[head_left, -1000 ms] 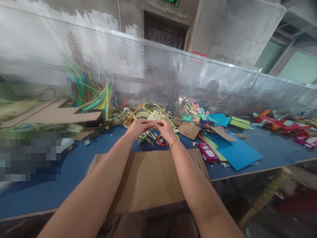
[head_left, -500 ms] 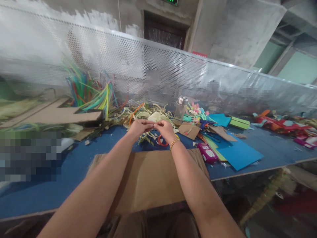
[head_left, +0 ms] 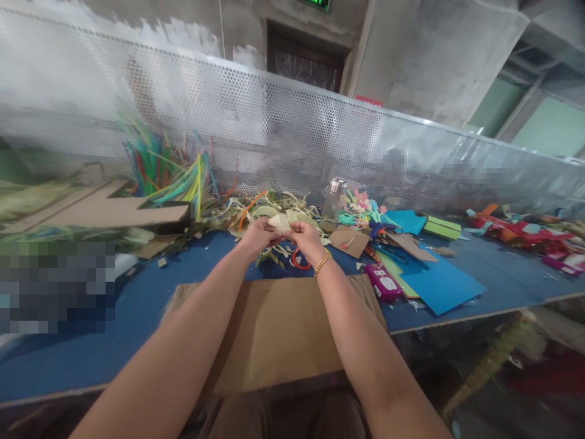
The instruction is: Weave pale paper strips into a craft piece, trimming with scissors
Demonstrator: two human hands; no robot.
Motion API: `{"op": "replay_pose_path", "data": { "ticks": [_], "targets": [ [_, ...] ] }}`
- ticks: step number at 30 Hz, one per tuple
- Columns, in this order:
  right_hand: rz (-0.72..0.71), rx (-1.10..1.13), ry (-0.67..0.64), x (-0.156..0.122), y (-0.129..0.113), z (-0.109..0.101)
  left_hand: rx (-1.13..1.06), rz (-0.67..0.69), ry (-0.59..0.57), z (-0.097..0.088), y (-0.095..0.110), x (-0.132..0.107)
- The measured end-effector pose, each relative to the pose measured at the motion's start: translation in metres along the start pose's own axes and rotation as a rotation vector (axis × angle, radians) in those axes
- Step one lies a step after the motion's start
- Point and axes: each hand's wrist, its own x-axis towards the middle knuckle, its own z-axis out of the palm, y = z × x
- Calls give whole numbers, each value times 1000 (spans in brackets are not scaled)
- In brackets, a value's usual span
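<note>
Perforated metal panelling (head_left: 315, 116) is rising behind a blue bench (head_left: 132, 323). Beyond a brown cardboard sheet (head_left: 278, 335), the left hand (head_left: 256, 237) and right hand (head_left: 308, 239) are holding a pale piece (head_left: 279, 222) between pinched fingers, near tangled strips (head_left: 261, 211).

The piece (head_left: 279, 222) is pale cream, the tabletop (head_left: 132, 317) blue, the cardboard (head_left: 283, 335) brown, the panel (head_left: 311, 116) dotted silver-grey.
</note>
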Motion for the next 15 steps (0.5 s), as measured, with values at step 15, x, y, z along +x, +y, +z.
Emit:
{"op": "replay_pose_path", "data": {
  "ticks": [15],
  "targets": [
    [49, 146, -4, -3, 3, 6, 81, 24, -34, -1, 1, -2]
  ]
}}
